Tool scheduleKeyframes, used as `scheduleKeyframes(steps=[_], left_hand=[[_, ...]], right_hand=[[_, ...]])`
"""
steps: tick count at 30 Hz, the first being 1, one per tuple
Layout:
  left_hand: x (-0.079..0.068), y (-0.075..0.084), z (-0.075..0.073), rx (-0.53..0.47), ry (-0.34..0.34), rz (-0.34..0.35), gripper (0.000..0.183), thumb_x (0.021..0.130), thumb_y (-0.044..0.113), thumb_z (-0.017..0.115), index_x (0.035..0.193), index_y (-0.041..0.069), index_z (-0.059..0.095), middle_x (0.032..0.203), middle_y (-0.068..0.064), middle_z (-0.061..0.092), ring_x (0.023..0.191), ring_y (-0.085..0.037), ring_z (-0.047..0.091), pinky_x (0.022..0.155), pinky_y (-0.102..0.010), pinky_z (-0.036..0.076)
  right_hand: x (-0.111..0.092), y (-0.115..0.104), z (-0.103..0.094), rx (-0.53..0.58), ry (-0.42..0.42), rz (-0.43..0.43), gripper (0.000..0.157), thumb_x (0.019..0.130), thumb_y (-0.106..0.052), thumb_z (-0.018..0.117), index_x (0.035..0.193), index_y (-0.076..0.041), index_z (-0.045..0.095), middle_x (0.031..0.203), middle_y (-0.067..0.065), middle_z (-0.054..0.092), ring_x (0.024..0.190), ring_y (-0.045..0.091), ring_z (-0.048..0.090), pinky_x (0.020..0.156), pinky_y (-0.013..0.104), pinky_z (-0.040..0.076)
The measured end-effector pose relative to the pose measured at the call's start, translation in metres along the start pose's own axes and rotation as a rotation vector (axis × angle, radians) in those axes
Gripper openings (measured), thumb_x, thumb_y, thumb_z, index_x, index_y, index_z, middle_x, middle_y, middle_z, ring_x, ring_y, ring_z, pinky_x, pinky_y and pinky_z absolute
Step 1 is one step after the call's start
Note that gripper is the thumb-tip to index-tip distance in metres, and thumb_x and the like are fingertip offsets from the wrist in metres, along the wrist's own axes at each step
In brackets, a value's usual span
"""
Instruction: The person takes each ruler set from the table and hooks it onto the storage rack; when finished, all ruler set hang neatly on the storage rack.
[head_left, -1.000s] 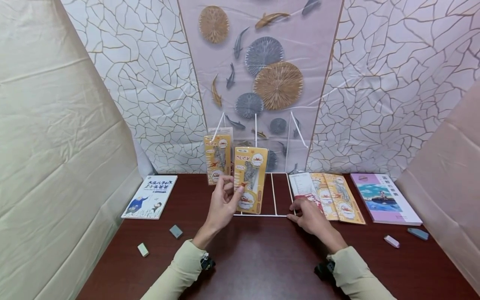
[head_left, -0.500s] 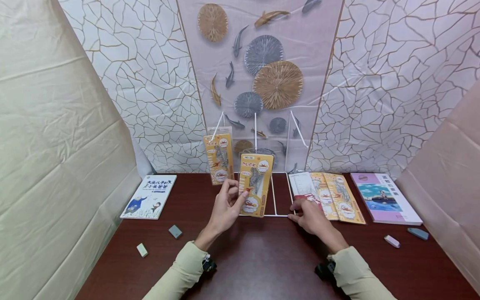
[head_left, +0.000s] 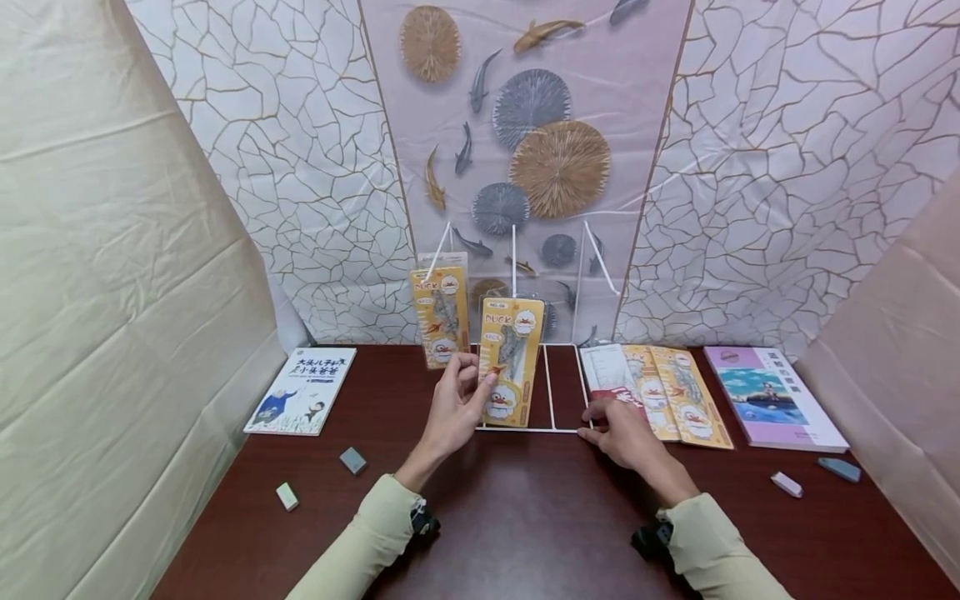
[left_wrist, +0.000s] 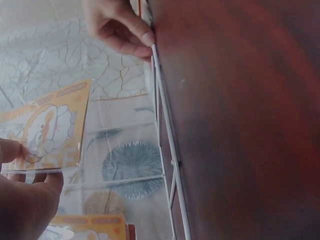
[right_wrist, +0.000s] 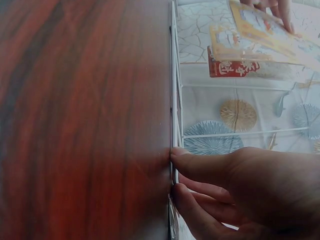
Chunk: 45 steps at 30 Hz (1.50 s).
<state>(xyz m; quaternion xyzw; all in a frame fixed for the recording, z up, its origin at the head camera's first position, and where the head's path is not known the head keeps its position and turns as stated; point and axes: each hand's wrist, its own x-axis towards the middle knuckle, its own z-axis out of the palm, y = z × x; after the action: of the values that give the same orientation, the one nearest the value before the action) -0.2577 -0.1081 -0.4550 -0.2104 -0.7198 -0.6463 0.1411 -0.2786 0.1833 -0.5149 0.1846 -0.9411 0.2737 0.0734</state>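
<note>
My left hand (head_left: pixel 453 408) pinches the lower left side of a yellow carded blister pack (head_left: pixel 517 367) printed "DUCK", with a grey item under its clear cover. The pack is upright in front of the middle hook (head_left: pixel 514 258) of a white wire display rack (head_left: pixel 550 392); whether it touches the hook cannot be told. Another yellow pack (head_left: pixel 441 321) hangs from the rack's left hook, before a pack with red print (right_wrist: pixel 232 68). My right hand (head_left: pixel 626 435) pinches the rack's base wire at its front right corner, thumb and fingers on either side in the right wrist view.
Right of the rack lie yellow duck packs (head_left: pixel 686 392) and a white-and-red pack (head_left: pixel 609 371). A purple-edged book (head_left: pixel 772 400) lies further right, a white book (head_left: pixel 300 392) at left. Small eraser-like blocks (head_left: pixel 352 460) lie on the table's sides. A patterned curtain (head_left: pixel 337 167) hangs behind.
My left hand has moved the pack slightly right; it dipped, then rose a little. The hung pack swung slightly. My right hand stays on the rack's corner.
</note>
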Motion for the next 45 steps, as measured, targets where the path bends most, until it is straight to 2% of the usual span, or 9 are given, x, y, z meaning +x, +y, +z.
scheduleKeyframes(steps=[7, 10, 14, 22, 27, 34, 38, 41, 45], left_hand=[[0.021, -0.015, 0.005, -0.049, 0.038, -0.032, 0.027, 0.1, 0.008, 0.06, 0.12, -0.003, 0.045, 0.101, -0.024, 0.07, 0.08, -0.026, 0.064, 0.066, -0.026, 0.053], [0.032, -0.032, 0.011, -0.071, 0.074, -0.058, 0.031, 0.101, 0.01, 0.06, 0.123, -0.004, 0.044, 0.103, -0.025, 0.07, 0.083, -0.027, 0.063, 0.067, -0.025, 0.05], [0.044, -0.052, 0.02, -0.101, 0.147, -0.099, 0.038, 0.1, 0.017, 0.063, 0.128, -0.002, 0.045, 0.113, -0.023, 0.071, 0.095, -0.028, 0.068, 0.071, -0.028, 0.053], [0.064, -0.064, 0.038, -0.142, 0.272, -0.114, 0.038, 0.099, 0.027, 0.065, 0.126, 0.004, 0.051, 0.11, -0.019, 0.074, 0.085, -0.018, 0.066, 0.065, -0.023, 0.049], [0.072, -0.071, 0.045, -0.17, 0.317, -0.183, 0.035, 0.098, 0.034, 0.066, 0.121, 0.009, 0.058, 0.113, -0.012, 0.074, 0.087, -0.017, 0.068, 0.071, -0.031, 0.055], [0.075, -0.076, 0.045, -0.186, 0.327, -0.27, 0.037, 0.097, 0.035, 0.068, 0.118, 0.005, 0.063, 0.115, -0.016, 0.073, 0.103, -0.023, 0.069, 0.092, -0.047, 0.055], [0.074, -0.082, 0.042, -0.143, 0.324, -0.308, 0.037, 0.097, 0.029, 0.068, 0.12, 0.001, 0.063, 0.12, -0.019, 0.071, 0.113, -0.028, 0.066, 0.094, -0.038, 0.054], [0.071, -0.091, 0.039, -0.108, 0.328, -0.323, 0.032, 0.098, 0.025, 0.067, 0.119, 0.001, 0.065, 0.12, -0.019, 0.071, 0.113, -0.027, 0.066, 0.089, -0.029, 0.052], [0.062, -0.094, 0.032, -0.077, 0.248, -0.401, 0.037, 0.098, 0.023, 0.066, 0.127, 0.0, 0.062, 0.124, -0.02, 0.069, 0.118, -0.03, 0.065, 0.097, -0.034, 0.052]], right_hand=[[-0.002, 0.001, 0.003, 0.017, -0.005, 0.01, 0.018, 0.084, -0.017, 0.082, 0.096, -0.006, 0.075, 0.098, 0.01, 0.074, 0.087, 0.022, 0.07, 0.078, 0.039, 0.056], [-0.003, 0.0, 0.003, 0.013, -0.003, 0.027, 0.018, 0.084, -0.018, 0.082, 0.096, -0.007, 0.075, 0.097, 0.009, 0.074, 0.088, 0.022, 0.069, 0.079, 0.04, 0.056], [-0.003, 0.0, 0.003, 0.014, -0.009, 0.03, 0.019, 0.084, -0.019, 0.082, 0.096, -0.007, 0.075, 0.098, 0.008, 0.074, 0.086, 0.02, 0.068, 0.077, 0.038, 0.055], [-0.002, -0.001, 0.004, 0.018, -0.002, 0.027, 0.02, 0.083, -0.019, 0.083, 0.097, -0.006, 0.075, 0.099, 0.009, 0.074, 0.084, 0.018, 0.069, 0.077, 0.036, 0.056], [-0.002, -0.001, 0.004, 0.021, -0.001, 0.031, 0.019, 0.083, -0.019, 0.083, 0.097, -0.007, 0.075, 0.099, 0.009, 0.074, 0.085, 0.019, 0.069, 0.076, 0.036, 0.056], [0.0, -0.001, 0.001, 0.004, 0.01, 0.024, 0.018, 0.083, -0.02, 0.083, 0.095, -0.008, 0.075, 0.097, 0.008, 0.074, 0.091, 0.023, 0.069, 0.081, 0.042, 0.056], [0.0, -0.001, -0.001, -0.002, 0.011, 0.026, 0.019, 0.084, -0.022, 0.083, 0.095, -0.008, 0.075, 0.098, 0.009, 0.074, 0.094, 0.026, 0.069, 0.083, 0.044, 0.056], [-0.001, 0.001, -0.001, -0.003, 0.015, 0.019, 0.019, 0.084, -0.022, 0.082, 0.095, -0.008, 0.075, 0.098, 0.01, 0.074, 0.095, 0.027, 0.069, 0.084, 0.045, 0.056], [0.0, 0.004, -0.001, -0.003, 0.017, 0.017, 0.02, 0.084, -0.023, 0.082, 0.095, -0.008, 0.075, 0.098, 0.01, 0.074, 0.096, 0.027, 0.069, 0.084, 0.045, 0.056]])
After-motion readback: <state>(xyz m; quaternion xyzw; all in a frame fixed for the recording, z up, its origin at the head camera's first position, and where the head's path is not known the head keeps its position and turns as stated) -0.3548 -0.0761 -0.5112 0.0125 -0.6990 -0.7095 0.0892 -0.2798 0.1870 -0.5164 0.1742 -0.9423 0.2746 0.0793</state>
